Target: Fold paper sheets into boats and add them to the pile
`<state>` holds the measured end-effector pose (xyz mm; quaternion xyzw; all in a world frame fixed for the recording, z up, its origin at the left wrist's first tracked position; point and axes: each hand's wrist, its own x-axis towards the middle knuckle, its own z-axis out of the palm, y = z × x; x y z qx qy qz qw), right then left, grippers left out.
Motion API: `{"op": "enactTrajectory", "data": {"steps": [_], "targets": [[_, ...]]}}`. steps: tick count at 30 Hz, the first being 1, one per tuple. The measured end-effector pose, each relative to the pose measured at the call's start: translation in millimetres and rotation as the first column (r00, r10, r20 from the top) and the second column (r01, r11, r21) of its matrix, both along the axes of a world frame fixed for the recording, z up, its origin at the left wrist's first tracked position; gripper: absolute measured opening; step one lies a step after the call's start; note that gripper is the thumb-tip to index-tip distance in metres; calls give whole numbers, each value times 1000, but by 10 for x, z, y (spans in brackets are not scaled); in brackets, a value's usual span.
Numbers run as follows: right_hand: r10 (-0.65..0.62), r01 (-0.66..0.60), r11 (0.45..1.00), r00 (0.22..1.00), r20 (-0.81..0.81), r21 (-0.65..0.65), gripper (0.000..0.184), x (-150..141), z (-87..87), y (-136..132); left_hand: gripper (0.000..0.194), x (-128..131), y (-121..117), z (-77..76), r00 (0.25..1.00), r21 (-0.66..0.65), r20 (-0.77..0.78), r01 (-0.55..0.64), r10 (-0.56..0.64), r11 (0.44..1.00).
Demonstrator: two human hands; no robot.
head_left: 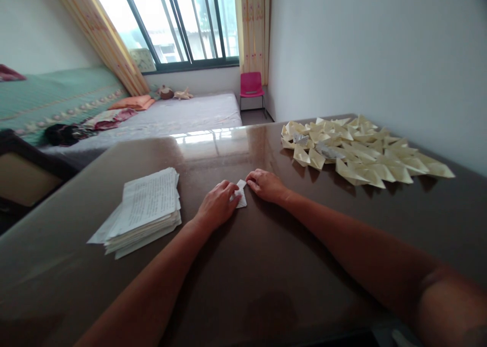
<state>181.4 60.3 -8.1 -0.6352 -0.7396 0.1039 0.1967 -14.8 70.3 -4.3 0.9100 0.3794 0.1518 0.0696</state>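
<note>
A small folded piece of white paper [241, 201] lies on the brown table [228, 276], with a narrow flap sticking up at its far edge. My left hand [218, 202] rests over its left side, fingers bent and pressed onto it, covering part of it. At the paper's far right corner, the curled fingers of my right hand [266, 184] are closed on the edge; the thumb is mostly hidden. To the left of my hands sits a stack of printed paper sheets [150, 200].
Many folded cream paper pieces [365, 154], a few greyish, spread over the table's far right by the wall [373, 47]. Beyond the table are a bed [198, 108] and a pink chair [251, 85]. A dark chair back [26, 174] stands at the left edge.
</note>
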Motion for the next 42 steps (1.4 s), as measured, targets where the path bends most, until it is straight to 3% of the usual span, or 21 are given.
{"op": "enactTrajectory", "data": {"steps": [7, 13, 19, 22, 30, 34, 39, 42], "targets": [[127, -124, 992, 984, -127, 32, 29, 14, -68, 26, 70, 73, -136, 20, 995, 95, -97, -17, 26, 995], [132, -132, 991, 987, -91, 6, 38, 18, -70, 18, 63, 142, -171, -22, 994, 146, -72, -71, 82, 987], [1, 0, 999, 1000, -21, 48, 29, 26, -18, -30, 44, 149, -195, 57, 994, 116, -33, -102, 106, 988], [-4, 4, 999, 1000, 0, 39, 24, 28, -2, -46, 39, 115, -177, 91, 995, 68, -20, -99, 101, 993], [5, -5, 993, 1000, 2, 121, 26, 23, -76, -16, 39, 31, -100, 18, 991, 36, 38, -130, 128, 991], [71, -63, 990, 996, -62, 123, 25, 9, -126, 22, 38, 25, -83, -21, 988, 51, 92, -133, 128, 990], [119, -96, 987, 974, -191, 125, 24, 6, -160, 60, 22, 34, -104, 18, 988, -9, 111, -109, 109, 994], [125, -101, 987, 971, -203, 124, 25, 10, -167, 59, 29, 28, -99, 54, 993, -26, 90, -69, 72, 997]]}}
